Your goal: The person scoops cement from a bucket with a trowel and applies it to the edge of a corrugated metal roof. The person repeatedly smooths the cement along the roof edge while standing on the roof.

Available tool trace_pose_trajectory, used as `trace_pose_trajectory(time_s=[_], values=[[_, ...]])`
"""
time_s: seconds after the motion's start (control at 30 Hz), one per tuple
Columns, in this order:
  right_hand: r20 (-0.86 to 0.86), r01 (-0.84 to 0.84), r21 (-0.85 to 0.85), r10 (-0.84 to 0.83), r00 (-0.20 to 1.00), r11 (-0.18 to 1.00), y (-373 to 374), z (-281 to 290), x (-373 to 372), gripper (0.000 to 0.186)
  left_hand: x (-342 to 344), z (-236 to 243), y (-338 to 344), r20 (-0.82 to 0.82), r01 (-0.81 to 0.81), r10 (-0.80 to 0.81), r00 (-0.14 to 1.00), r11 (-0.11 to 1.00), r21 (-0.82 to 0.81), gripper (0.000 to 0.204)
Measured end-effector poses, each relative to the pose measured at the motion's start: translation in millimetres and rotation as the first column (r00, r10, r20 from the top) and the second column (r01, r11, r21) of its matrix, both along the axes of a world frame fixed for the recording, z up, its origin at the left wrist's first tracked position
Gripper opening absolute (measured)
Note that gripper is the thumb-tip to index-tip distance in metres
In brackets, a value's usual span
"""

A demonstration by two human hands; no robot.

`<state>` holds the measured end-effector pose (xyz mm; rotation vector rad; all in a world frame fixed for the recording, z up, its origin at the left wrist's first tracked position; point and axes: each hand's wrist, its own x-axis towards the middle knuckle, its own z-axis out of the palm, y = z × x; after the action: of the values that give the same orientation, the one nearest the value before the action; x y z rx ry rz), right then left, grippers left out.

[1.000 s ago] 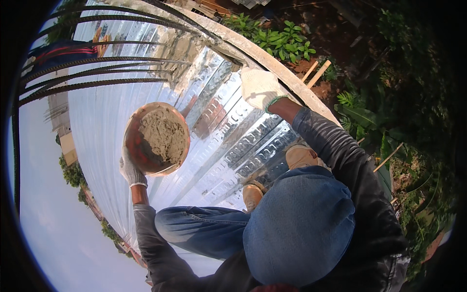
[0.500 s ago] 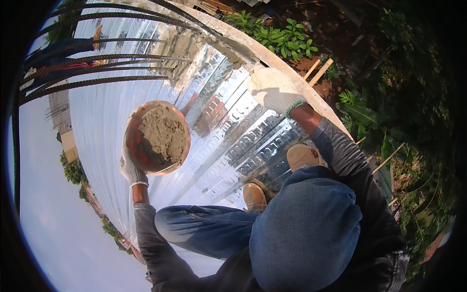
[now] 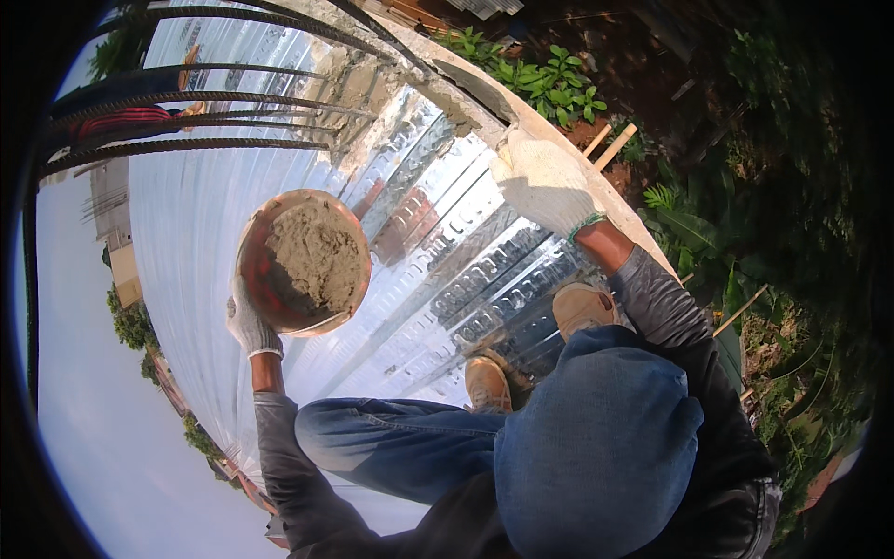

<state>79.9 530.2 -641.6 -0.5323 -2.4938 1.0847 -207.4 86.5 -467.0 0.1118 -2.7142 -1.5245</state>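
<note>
a round reddish pan (image 3: 303, 263) heaped with wet grey mortar (image 3: 317, 256) is held up on the person's left side above the shiny corrugated metal decking (image 3: 447, 270), the gloved left hand (image 3: 248, 323) gripping its lower rim. the gloved right hand (image 3: 545, 182) is closed round the handle of a trowel (image 3: 473, 90), whose grey blade lies on the mortar-smeared concrete edge (image 3: 424, 65) at the rim of the decking. two tan boots (image 3: 579, 307) stand on the metal sheets, dark rebar rods (image 3: 186, 98) run across the upper left, and green plants (image 3: 549, 79) grow beyond the edge
</note>
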Motion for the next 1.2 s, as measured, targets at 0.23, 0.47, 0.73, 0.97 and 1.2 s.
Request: trace_pose_trajectory(time_s=[0.23,0.47,0.73,0.97,1.2], values=[[0.201,0.028,-0.399,0.057,0.978,0.916,37,32,-45,0.045,-3,-1,-9,-0.011,0.028,-0.028,1.000,0.999,-0.028,0.033],[0.233,0.117,-0.816,0.138,0.963,0.566,43,12,-69,0.045,8,8,17,0.011,-0.053,0.053,0.999,0.998,-0.019,0.031],[0.073,-0.043,-0.635,0.115,0.991,0.771,111,18,-144,0.046,6,10,10,-0.013,-0.031,0.031,0.999,0.998,-0.046,0.030],[0.270,-0.104,-0.460,0.250,0.930,0.882,97,-12,-165,0.065,7,3,7,-0.052,-0.079,0.073,0.996,0.989,-0.128,0.027],[0.285,0.046,-0.318,0.049,0.957,0.947,107,-29,-197,0.059,5,-2,11,-0.017,-0.028,0.027,0.999,0.999,-0.047,0.027]])
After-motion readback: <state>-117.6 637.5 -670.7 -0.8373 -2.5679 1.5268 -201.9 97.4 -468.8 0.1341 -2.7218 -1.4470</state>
